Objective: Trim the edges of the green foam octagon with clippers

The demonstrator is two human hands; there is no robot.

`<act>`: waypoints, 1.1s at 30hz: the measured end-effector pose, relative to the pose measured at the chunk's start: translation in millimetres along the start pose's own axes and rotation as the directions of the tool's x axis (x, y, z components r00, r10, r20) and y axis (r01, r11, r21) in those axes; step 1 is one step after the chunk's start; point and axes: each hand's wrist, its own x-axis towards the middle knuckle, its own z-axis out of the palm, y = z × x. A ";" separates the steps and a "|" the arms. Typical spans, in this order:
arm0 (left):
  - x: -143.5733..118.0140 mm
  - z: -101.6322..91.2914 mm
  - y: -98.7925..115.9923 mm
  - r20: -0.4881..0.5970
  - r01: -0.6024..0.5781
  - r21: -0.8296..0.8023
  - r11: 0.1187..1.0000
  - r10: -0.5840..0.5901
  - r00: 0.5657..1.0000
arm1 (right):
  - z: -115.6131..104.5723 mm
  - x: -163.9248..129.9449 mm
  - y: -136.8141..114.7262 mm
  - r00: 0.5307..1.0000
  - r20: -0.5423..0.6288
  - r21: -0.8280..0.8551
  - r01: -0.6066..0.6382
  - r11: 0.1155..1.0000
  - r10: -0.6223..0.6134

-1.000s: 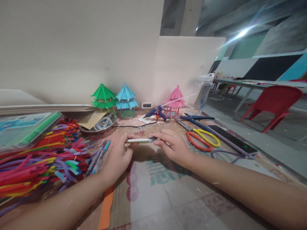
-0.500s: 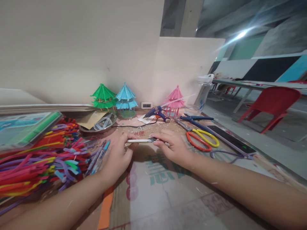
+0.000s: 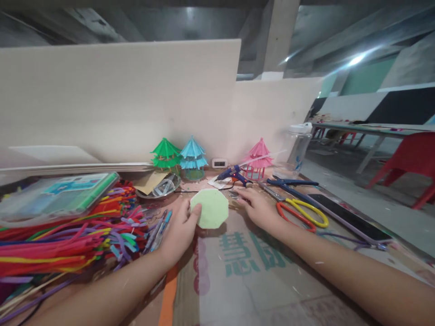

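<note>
A left hand tilts a pale green octagonal piece up at the middle of the cardboard-covered worktop, thumb and fingers closed on its left edge. The right hand rests just right of it, fingers loosely curled, not holding the piece. Scissors lie to the right, pipe cleaners to the left, paper pagodas at the far wall.

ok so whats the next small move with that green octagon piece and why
Probably lay the green octagon flat on the cardboard. The left hand holds it tilted up by its left edge only, and the right hand rests on the cardboard beside it, off the piece. The glue gun lies just behind, within reach.
</note>
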 end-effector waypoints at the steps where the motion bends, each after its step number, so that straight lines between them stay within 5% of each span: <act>1: -0.4 0.1 2.4 0.037 0.069 -0.049 0.996 -0.067 0.997 | -0.2 1.9 0.6 1.000 0.004 -0.009 -0.003 1.000 0.003; 4: -1.2 1.7 12.4 0.065 0.149 -0.166 0.975 -0.140 0.988 | -3.7 4.2 -12.9 0.999 0.038 0.142 0.001 0.990 -0.006; 9: 1.1 0.2 33.0 0.167 0.064 -0.202 0.977 -0.030 0.985 | -17.1 4.8 -53.5 0.909 0.417 0.568 -0.280 0.774 0.023; 12: 1.1 -4.2 37.9 0.282 -0.125 0.063 0.990 0.103 0.954 | -34.1 13.3 -64.9 0.940 0.315 0.675 -0.322 0.664 0.135; 16: -15.5 1.3 37.4 0.454 -0.357 0.478 0.803 0.122 0.883 | -60.5 35.3 -65.2 0.956 0.098 0.804 -0.240 0.543 0.277; 18: -30.1 9.6 42.4 0.615 -0.389 0.458 0.799 0.031 0.788 | -69.6 44.0 -64.1 0.953 0.078 0.832 -0.224 0.508 0.294; 19: -36.3 13.7 46.7 0.746 -0.399 0.353 0.846 0.003 0.666 | -73.2 46.6 -64.0 0.954 0.074 0.836 -0.219 0.504 0.291; 20: -40.1 17.2 51.4 0.867 -0.346 0.218 0.912 -0.018 0.498 | -76.3 48.1 -64.3 0.957 0.079 0.833 -0.217 0.508 0.280; 21: -40.6 20.0 55.5 0.925 -0.226 0.126 0.966 -0.032 0.379 | -79.3 48.8 -65.0 0.961 0.085 0.826 -0.216 0.520 0.264; 22: -37.4 22.2 58.0 0.919 -0.140 0.102 0.985 -0.039 0.393 | -82.1 48.8 -65.8 0.965 0.094 0.816 -0.215 0.536 0.244; 23: -30.6 24.0 58.0 0.865 -0.149 0.129 0.980 -0.038 0.500 | -84.7 48.2 -66.6 0.968 0.098 0.806 -0.213 0.553 0.229; 24: -21.1 26.0 55.2 0.740 -0.226 0.193 0.955 0.010 0.673 | -86.9 47.2 -66.9 0.971 0.094 0.795 -0.206 0.571 0.221; 25: -10.0 28.4 49.8 0.614 -0.320 0.281 0.905 0.087 0.784 | -88.4 45.3 -66.3 0.973 0.081 0.783 -0.196 0.590 0.217; 27: 10.9 34.2 34.3 0.557 -0.485 0.446 0.752 0.191 0.808 | -88.2 38.1 -60.6 0.974 0.040 0.755 -0.174 0.632 0.221; 29: 23.7 38.7 19.5 0.552 -0.505 0.573 0.646 0.152 0.820 | -83.3 24.4 -47.5 0.969 0.011 0.718 -0.180 0.672 0.247; 31: 28.9 37.9 10.5 0.551 -0.489 0.630 0.604 0.097 0.829 | -75.2 5.6 -28.9 0.945 0.025 0.682 -0.256 0.685 0.327; 33: 33.0 30.6 6.8 0.620 -0.522 0.582 0.623 0.076 0.781 | -66.5 -13.1 -9.9 0.889 0.045 0.644 -0.374 0.667 0.455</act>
